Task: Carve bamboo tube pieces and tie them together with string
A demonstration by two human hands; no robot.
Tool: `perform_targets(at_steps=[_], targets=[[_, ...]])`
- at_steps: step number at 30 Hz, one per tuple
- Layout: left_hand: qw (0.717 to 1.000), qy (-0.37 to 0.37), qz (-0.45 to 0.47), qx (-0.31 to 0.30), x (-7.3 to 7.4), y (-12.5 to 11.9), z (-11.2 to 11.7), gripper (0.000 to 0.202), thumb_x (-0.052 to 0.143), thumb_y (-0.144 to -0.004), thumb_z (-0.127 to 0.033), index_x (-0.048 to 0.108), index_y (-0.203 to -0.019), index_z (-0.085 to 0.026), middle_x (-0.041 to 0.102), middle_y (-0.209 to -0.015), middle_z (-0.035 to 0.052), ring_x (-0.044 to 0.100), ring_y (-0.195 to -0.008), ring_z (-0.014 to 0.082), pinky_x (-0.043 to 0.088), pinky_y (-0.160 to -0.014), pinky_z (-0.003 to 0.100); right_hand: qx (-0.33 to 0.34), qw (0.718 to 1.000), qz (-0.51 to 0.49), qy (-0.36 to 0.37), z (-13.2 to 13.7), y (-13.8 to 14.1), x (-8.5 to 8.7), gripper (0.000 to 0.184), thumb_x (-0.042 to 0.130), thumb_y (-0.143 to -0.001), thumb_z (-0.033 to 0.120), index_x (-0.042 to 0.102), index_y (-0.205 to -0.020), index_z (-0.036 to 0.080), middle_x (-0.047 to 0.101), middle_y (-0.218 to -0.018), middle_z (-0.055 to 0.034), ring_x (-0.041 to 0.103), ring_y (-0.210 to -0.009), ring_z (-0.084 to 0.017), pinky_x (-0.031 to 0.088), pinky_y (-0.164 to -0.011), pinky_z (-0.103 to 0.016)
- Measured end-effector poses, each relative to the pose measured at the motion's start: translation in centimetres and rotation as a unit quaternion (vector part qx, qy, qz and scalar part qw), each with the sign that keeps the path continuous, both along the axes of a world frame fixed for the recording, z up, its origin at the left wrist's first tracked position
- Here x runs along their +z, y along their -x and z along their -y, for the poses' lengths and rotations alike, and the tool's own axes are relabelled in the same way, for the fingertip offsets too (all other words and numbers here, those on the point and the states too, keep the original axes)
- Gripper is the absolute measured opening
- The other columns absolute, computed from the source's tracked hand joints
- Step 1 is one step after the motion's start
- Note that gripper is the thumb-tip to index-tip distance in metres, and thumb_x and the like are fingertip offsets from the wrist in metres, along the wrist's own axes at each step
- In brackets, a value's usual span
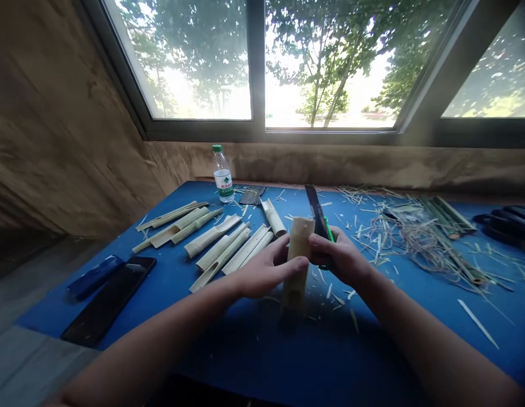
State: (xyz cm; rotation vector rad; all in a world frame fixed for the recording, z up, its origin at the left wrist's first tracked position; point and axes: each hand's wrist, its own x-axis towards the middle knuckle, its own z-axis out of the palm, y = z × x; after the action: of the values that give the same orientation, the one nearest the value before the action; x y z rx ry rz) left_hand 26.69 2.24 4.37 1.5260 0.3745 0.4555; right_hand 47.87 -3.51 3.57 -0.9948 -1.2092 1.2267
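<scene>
Bamboo piece (302,233) roughly upright along its length before you.
Your left fingers (295,267) pinch it; right fingers (322,243) clasp the dark blade (314,204) at its right.

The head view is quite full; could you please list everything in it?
Bamboo piece: one, pale, centre
Bladed tool: one, black-green, centre
Split bamboo: several, pale, left of centre
Bamboo lengths: several, green, right
String: one tangle, pale, right
Shavings: many, pale, scattered
Bottle: one, clear, far edge
Scrap: one, dark, beside bottle
Flat slab: one, black, left
Case: one, blue, beside slab
Black items: count unclear, right edge
Table: one, blue, underneath
Window: one, grey-framed, behind table
Trees: several, green, outside
Walls: two, brown, back, left
Floor: one, grey, left
Left hand: one, gripping bamboo piece
Right hand: one, holding bladed tool
</scene>
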Motion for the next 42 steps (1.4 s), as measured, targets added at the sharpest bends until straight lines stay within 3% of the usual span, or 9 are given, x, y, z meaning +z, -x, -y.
perform_targets(at_steps=[7, 15, 24, 28, 31, 35, 37, 40, 42], targets=[[0.991, 0.054, 0.089, 0.08, -0.6, 1.4, -0.9, 0.044, 0.068, -0.106, -0.056, 0.055, -0.133, -0.024, 0.07, -0.102, 0.0044, 0.071, -0.071, 0.0169, 0.06, -0.061, 0.029, -0.117, 0.979, 0.147, -0.078, -0.6, -0.3, -1.3, 0.046, 0.071, -0.106, 0.059, 0.073, -0.132, 0.022, 0.048, -0.073, 0.0044, 0.042, -0.062, -0.013, 0.035, -0.056, -0.028], [0.991, 0.038, 0.083, 0.1, -0.1, 2.2, -1.3, 0.04, 0.067, -0.106, -0.06, 0.058, -0.118, -0.023, 0.063, -0.09, -0.0003, 0.062, -0.066, 0.0124, 0.056, -0.058, 0.025, -0.149, 0.932, 0.245, -0.222, 0.2, -0.4, -2.3, 0.025, 0.056, -0.116, 0.047, 0.071, -0.123, 0.027, 0.052, -0.075, 0.0035, 0.045, -0.062, -0.014, 0.037, -0.059, -0.031], [0.99, 0.028, 0.087, 0.11, -0.1, 2.3, -1.8, 0.042, 0.059, -0.108, -0.064, 0.06, -0.117, -0.023, 0.062, -0.087, -0.0008, 0.061, -0.062, 0.0122, 0.05, -0.052, 0.023, -0.23, 0.863, 0.351, -0.282, 0.7, 0.3, -1.1, 0.025, 0.074, -0.106, 0.037, 0.082, -0.124, 0.022, 0.071, -0.074, -0.001, 0.058, -0.056, -0.014, 0.042, -0.052, -0.029], [0.988, 0.022, 0.083, 0.127, -0.5, 2.2, -2.0, 0.043, 0.061, -0.107, -0.066, 0.06, -0.117, -0.024, 0.062, -0.087, -0.0011, 0.06, -0.062, 0.0116, 0.051, -0.055, 0.024, -0.225, 0.876, 0.341, -0.258, 0.9, 0.3, -1.0, 0.03, 0.072, -0.107, 0.041, 0.084, -0.125, 0.02, 0.07, -0.071, -0.0013, 0.056, -0.054, -0.013, 0.044, -0.052, -0.029], [0.986, -0.005, 0.085, 0.146, -0.6, 2.1, -2.2, 0.044, 0.063, -0.106, -0.066, 0.059, -0.115, -0.024, 0.06, -0.086, -0.0017, 0.059, -0.061, 0.0117, 0.05, -0.054, 0.024, -0.199, 0.913, 0.288, -0.21, 1.0, 0.6, -0.8, 0.033, 0.069, -0.108, 0.047, 0.086, -0.121, 0.021, 0.074, -0.081, -0.0048, 0.059, -0.059, -0.014, 0.046, -0.054, -0.028], [0.971, -0.112, 0.041, 0.208, -0.4, 2.3, -2.4, 0.04, 0.064, -0.107, -0.061, 0.059, -0.125, -0.026, 0.064, -0.095, 0.001, 0.06, -0.069, 0.0134, 0.053, -0.059, 0.026, -0.115, 0.98, 0.144, -0.07, 0.8, 1.1, -0.5, 0.05, 0.064, -0.106, 0.066, 0.086, -0.111, 0.021, 0.048, -0.062, 0.0019, 0.037, -0.047, -0.01, 0.029, -0.042, -0.025], [0.958, -0.161, 0.024, 0.236, -0.2, 2.5, -2.6, 0.041, 0.066, -0.107, -0.059, 0.059, -0.131, -0.026, 0.066, -0.102, 0.0032, 0.061, -0.073, 0.0144, 0.055, -0.062, 0.027, -0.084, 0.991, 0.105, -0.021, 0.8, 1.2, -0.4, 0.058, 0.062, -0.104, 0.073, 0.086, -0.108, 0.021, 0.04, -0.059, 0.0038, 0.031, -0.043, -0.009, 0.025, -0.038, -0.025], [0.952, -0.178, 0.017, 0.249, 0.0, 2.8, -3.0, 0.043, 0.067, -0.106, -0.06, 0.061, -0.133, -0.027, 0.068, -0.103, 0.004, 0.062, -0.074, 0.0155, 0.053, -0.061, 0.028, -0.155, 0.966, 0.194, -0.074, 1.1, 0.9, -0.2, 0.051, 0.068, -0.103, 0.069, 0.088, -0.113, 0.023, 0.059, -0.064, -0.0021, 0.049, -0.048, -0.014, 0.038, -0.042, -0.028], [0.953, -0.179, 0.0, 0.244, 0.2, 3.0, -3.3, 0.042, 0.066, -0.106, -0.061, 0.063, -0.13, -0.027, 0.068, -0.1, 0.0038, 0.062, -0.073, 0.0164, 0.052, -0.06, 0.028, -0.247, 0.904, 0.311, -0.157, 1.4, 0.5, 0.1, 0.044, 0.077, -0.099, 0.061, 0.088, -0.123, 0.026, 0.079, -0.087, -0.0095, 0.071, -0.071, -0.024, 0.055, -0.057, -0.035]])
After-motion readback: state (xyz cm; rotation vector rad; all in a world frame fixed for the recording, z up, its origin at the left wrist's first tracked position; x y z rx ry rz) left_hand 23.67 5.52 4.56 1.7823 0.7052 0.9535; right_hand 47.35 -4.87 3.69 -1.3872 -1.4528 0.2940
